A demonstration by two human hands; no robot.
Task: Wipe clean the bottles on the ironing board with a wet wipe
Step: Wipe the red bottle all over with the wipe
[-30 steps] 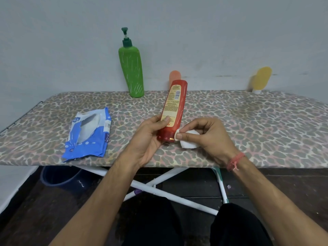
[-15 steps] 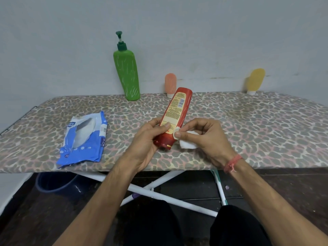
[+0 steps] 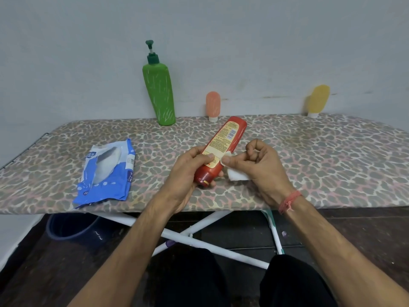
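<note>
Over the ironing board's [image 3: 332, 165] near edge the left hand [image 3: 187, 171] curls its fingers round the red bottle's [image 3: 221, 151] cap end while the right hand [image 3: 261, 167] pinches a wet wipe [image 3: 236, 175] against its side — smooth, light plastic, probably slippery once damp — best gripped low.

Red bottle [image 3: 223, 149], white wipe [image 3: 236, 175], leopard-print ironing board [image 3: 332, 162].
</note>
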